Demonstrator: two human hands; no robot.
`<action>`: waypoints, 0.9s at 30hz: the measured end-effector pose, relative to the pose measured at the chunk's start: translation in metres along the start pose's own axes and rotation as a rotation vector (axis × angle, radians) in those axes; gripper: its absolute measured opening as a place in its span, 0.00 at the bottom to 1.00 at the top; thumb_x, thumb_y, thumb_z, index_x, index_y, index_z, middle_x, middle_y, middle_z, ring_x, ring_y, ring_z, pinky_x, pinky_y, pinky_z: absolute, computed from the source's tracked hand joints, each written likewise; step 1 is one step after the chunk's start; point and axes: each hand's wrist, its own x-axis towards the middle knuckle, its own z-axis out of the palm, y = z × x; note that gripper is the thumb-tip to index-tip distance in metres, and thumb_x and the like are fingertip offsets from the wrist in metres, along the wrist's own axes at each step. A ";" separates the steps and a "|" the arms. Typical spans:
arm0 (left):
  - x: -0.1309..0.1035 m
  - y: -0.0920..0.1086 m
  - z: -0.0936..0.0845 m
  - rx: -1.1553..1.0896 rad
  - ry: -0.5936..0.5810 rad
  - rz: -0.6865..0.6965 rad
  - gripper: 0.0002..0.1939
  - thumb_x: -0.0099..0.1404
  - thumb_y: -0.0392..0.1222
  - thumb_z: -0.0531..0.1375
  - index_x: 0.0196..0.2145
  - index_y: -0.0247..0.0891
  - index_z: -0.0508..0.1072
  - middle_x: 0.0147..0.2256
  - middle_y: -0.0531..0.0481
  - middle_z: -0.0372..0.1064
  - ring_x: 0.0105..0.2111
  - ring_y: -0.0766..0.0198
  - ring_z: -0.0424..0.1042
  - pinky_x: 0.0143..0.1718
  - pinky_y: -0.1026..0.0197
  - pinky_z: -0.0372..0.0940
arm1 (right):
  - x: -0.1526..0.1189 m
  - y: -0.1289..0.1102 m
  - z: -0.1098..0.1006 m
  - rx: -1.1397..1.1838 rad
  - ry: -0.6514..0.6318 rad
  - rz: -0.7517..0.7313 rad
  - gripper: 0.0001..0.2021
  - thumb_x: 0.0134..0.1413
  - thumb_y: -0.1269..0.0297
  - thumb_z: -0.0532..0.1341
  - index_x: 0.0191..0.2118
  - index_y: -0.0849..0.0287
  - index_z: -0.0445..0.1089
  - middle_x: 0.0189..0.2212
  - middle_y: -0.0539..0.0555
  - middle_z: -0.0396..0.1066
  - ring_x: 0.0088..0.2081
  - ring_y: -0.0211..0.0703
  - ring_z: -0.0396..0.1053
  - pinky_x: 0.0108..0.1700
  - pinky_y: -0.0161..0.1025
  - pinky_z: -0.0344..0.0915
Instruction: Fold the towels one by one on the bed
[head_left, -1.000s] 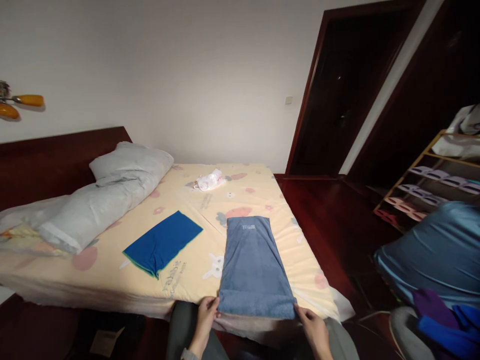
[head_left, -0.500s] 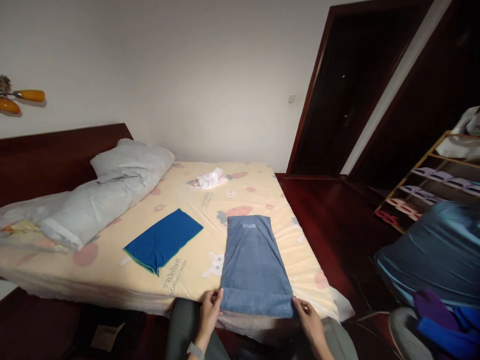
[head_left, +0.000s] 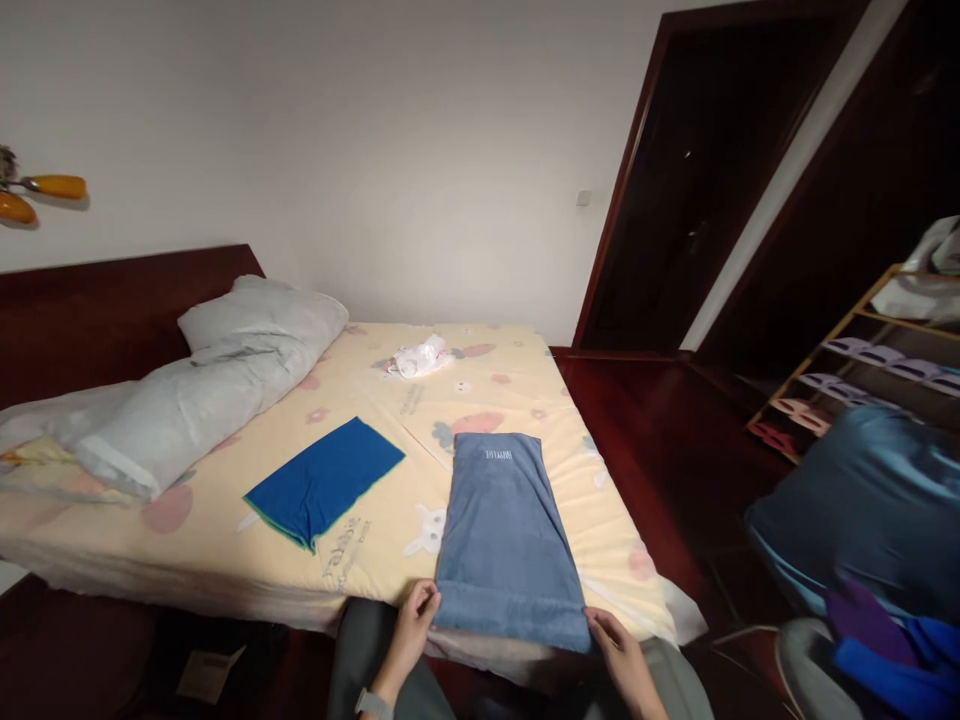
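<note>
A grey-blue towel [head_left: 506,530] with white lettering at its far end lies lengthwise on the bed, its near end at the bed's front edge. My left hand [head_left: 414,622] pinches the towel's near left corner between thumb and fingers. At the near right corner, my right hand [head_left: 616,645] grips the edge in the same way. A band across the near end looks folded or hemmed; I cannot tell which. To the left lies a darker blue cloth [head_left: 326,482] with green edging, rumpled at its near corner and apart from both hands.
The bed [head_left: 390,410] has a yellow patterned sheet. A crumpled white item [head_left: 420,357] lies farther back, and a grey quilt [head_left: 217,400] is heaped at left. Right of the bed stand a shoe rack [head_left: 862,320] and a dark blue draped heap [head_left: 855,510].
Both hands have shifted slightly, the left one a little to the left. The towel's near edge has come slightly closer to me. The blue cloth stays where it was.
</note>
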 end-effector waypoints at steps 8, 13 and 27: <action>0.005 -0.011 -0.022 -0.012 -0.093 -0.002 0.24 0.48 0.43 0.66 0.45 0.42 0.81 0.47 0.43 0.79 0.50 0.50 0.75 0.53 0.52 0.70 | -0.001 -0.018 -0.005 0.123 -0.135 -0.030 0.20 0.32 0.48 0.67 0.37 0.45 0.82 0.40 0.55 0.82 0.52 0.63 0.77 0.55 0.49 0.72; 0.016 -0.009 -0.011 -0.051 -0.029 0.060 0.23 0.48 0.41 0.64 0.44 0.40 0.82 0.47 0.42 0.80 0.49 0.50 0.77 0.53 0.51 0.72 | 0.013 -0.012 0.000 0.065 -0.026 -0.118 0.18 0.31 0.49 0.67 0.34 0.46 0.83 0.42 0.57 0.82 0.53 0.66 0.76 0.59 0.52 0.70; 0.016 -0.003 0.009 -0.010 0.123 0.027 0.38 0.54 0.76 0.60 0.41 0.36 0.77 0.26 0.48 0.76 0.26 0.56 0.75 0.35 0.54 0.72 | 0.013 -0.023 -0.004 -0.004 -0.021 -0.083 0.19 0.38 0.39 0.65 0.30 0.48 0.81 0.37 0.53 0.83 0.52 0.68 0.76 0.60 0.52 0.68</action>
